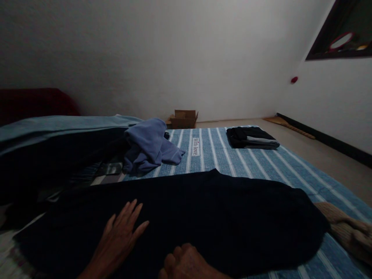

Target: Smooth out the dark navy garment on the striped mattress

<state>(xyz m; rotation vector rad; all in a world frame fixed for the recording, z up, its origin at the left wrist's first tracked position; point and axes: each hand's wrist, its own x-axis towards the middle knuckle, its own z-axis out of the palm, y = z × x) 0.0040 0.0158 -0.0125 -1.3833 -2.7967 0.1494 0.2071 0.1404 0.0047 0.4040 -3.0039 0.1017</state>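
A dark navy garment lies stretched sideways across the bed in front of me. Its kind is hard to make out in the dim light. My left hand rests flat on its left part, fingers spread, holding nothing. Close to the lower edge of the view, my right hand is closed, its fingers curled down into the fabric; the fingertips are hidden. Beyond the garment, to the left, sits a crumpled blue-purple cloth.
Dark and light-blue clothes are heaped at left. A folded black and grey stack lies on the far right of the striped bedsheet. A brown knitted item is at right. An open cardboard box stands beyond the bed.
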